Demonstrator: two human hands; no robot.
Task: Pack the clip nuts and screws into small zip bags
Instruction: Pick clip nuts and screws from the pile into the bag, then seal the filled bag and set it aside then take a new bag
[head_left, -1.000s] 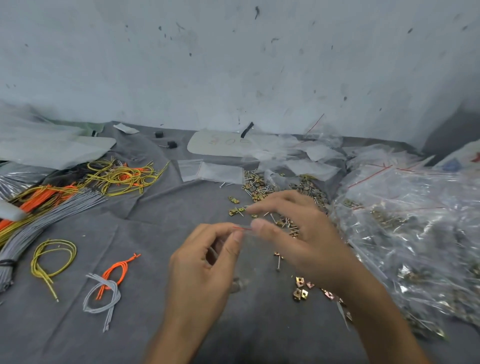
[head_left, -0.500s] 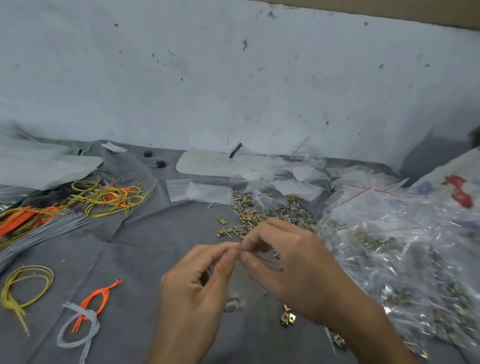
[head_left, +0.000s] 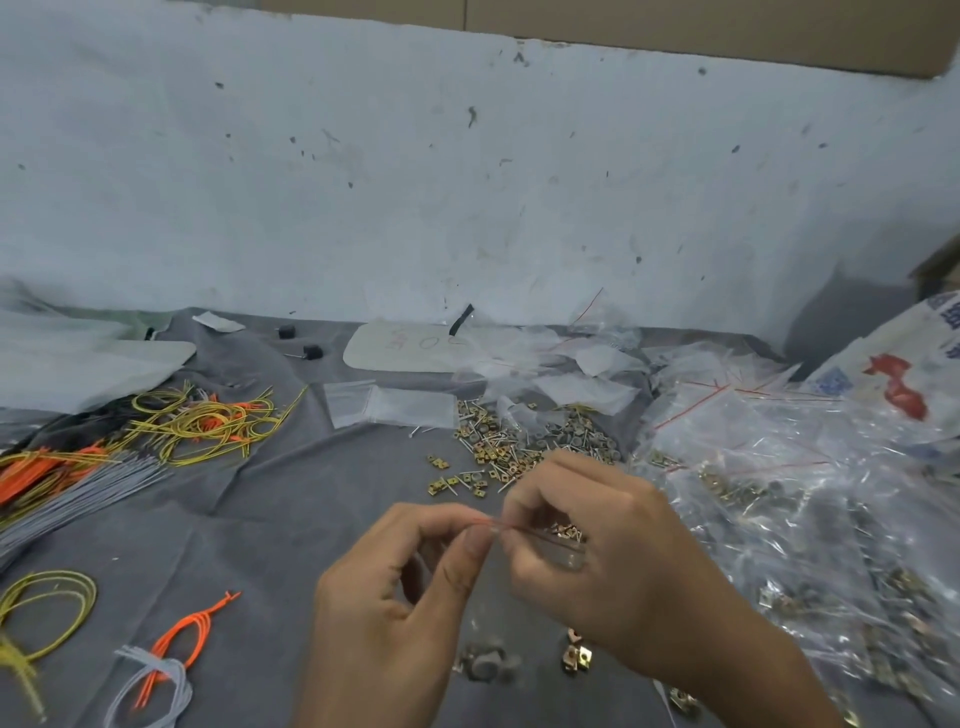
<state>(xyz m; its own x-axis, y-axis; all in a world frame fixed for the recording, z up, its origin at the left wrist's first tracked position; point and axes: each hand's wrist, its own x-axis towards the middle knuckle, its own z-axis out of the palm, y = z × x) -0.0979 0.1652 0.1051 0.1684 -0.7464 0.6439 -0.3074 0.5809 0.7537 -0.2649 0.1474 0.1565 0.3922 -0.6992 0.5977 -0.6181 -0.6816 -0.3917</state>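
A small clear zip bag (head_left: 556, 540) is held just above the grey-clothed surface (head_left: 270, 525), low and centre, with its red seal strip stretched between two bare hands. The left hand (head_left: 395, 597) pinches the strip between thumb and forefinger, its grip clamped on the bag. The right hand (head_left: 618, 566) curls its fingers round the bag's top edge, its grip clamped on the bag too. Brass-coloured clip nuts (head_left: 567, 530) show through the plastic against the right palm. Directly below the hands, a few loose nuts (head_left: 576, 659) lie on the cloth beside some blurred grey pieces (head_left: 485, 666). Beyond the hands lies a pile (head_left: 519, 447) of mixed clip nuts and screws, with flat empty bags (head_left: 395, 406) just to its left. A heap of filled bags (head_left: 810, 499) with red seal lines covers the right side, and a printed sack (head_left: 904, 374) lies behind it. To the left are tangled yellow wires (head_left: 208, 422), an orange and grey bundle (head_left: 57, 480), a yellow loop (head_left: 49, 603) and a small orange-grey coil (head_left: 169, 652). A pale card (head_left: 410, 347) with faint red marks lies by the scuffed white wall (head_left: 467, 182), with two small black parts (head_left: 300, 342) to its left.
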